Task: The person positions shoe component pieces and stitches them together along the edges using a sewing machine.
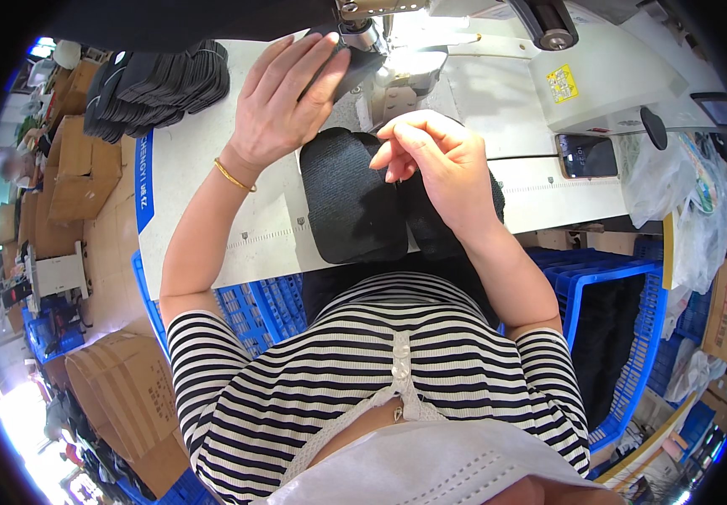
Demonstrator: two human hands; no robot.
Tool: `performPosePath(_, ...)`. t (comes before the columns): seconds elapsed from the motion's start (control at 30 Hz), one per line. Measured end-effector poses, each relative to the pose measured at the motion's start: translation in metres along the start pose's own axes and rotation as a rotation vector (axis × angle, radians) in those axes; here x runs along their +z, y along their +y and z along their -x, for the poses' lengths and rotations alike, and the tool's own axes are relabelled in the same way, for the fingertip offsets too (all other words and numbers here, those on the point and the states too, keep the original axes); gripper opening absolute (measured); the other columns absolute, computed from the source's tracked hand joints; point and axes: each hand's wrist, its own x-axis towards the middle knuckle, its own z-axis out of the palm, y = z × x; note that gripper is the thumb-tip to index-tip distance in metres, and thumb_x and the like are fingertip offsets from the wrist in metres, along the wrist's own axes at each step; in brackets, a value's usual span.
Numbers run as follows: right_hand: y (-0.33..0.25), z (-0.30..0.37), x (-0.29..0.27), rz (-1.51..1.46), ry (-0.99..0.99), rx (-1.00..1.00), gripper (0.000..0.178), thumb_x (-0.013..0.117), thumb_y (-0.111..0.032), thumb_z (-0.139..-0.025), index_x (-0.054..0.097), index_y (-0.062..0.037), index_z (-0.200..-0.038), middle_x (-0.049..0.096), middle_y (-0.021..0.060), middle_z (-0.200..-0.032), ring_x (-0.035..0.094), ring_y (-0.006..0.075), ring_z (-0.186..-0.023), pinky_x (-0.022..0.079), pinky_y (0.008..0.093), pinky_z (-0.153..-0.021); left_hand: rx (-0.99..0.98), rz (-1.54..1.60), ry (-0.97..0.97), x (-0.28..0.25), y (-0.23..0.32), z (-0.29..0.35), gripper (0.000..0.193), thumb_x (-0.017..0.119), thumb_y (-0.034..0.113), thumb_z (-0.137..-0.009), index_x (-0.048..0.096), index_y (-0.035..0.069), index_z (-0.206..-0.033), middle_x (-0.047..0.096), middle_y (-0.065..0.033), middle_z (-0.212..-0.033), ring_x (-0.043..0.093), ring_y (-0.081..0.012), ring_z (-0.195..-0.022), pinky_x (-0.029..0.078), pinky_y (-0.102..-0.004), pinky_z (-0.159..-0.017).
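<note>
My left hand (286,99) lies with its fingers stretched out on a small black piece of material (356,74) beside the sewing machine's presser-foot area (365,35). Closer to me, my right hand (437,160) is drawn into a pinch. Whatever may be between its fingertips is too small to make out. Below that hand, a black padded fabric piece (353,202) with rounded corners hangs toward the table's front edge. A second black padded piece (431,225) is beside it, partly hidden by my right hand and forearm.
Strapped stacks of black pieces (161,84) sit at the table's far left. A phone (586,156) lies on the right, near clear plastic bags (662,181). Blue crates (658,337) stand below the table, and cardboard boxes (123,396) are on the left.
</note>
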Motion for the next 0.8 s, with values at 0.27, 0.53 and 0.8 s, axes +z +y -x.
performPosePath(0.27,-0.003,-0.003,0.030,0.014,0.133,-0.075,0.016,0.059,-0.012,-0.095,0.067,0.0012,-0.096,0.065,-0.0001,-0.071,0.055,0.0030,-0.063,0.046,0.0203,-0.058,0.003,0.005,-0.088,-0.047,0.028,-0.018,0.036,0.066,0.006,-0.067,0.069,0.001,-0.102,0.066,-0.0047,-0.089,0.061,-0.0157,-0.070,0.045,-0.0250,-0.056)
performPosePath(0.53,-0.007,0.005,0.017,0.210,0.018,0.003,0.018,0.057,-0.006,-0.098,0.067,0.0050,-0.108,0.066,0.0007,-0.089,0.055,0.0025,-0.076,0.045,0.0174,-0.067,-0.178,0.085,-0.227,-0.055,0.055,-0.039,0.038,0.070,0.004,-0.066,0.073,0.006,-0.104,0.062,-0.0020,-0.088,0.056,-0.0132,-0.061,0.044,-0.0242,-0.051)
performPosePath(0.8,-0.005,0.009,0.012,0.163,0.081,-0.066,0.022,0.055,-0.006,-0.099,0.064,0.0078,-0.113,0.068,0.0033,-0.097,0.056,0.0037,-0.087,0.046,0.0184,-0.075,-0.139,0.043,-0.158,-0.053,0.072,-0.044,0.037,0.068,0.003,-0.061,0.072,0.001,-0.098,0.067,-0.0035,-0.094,0.058,-0.0128,-0.068,0.046,-0.0248,-0.055)
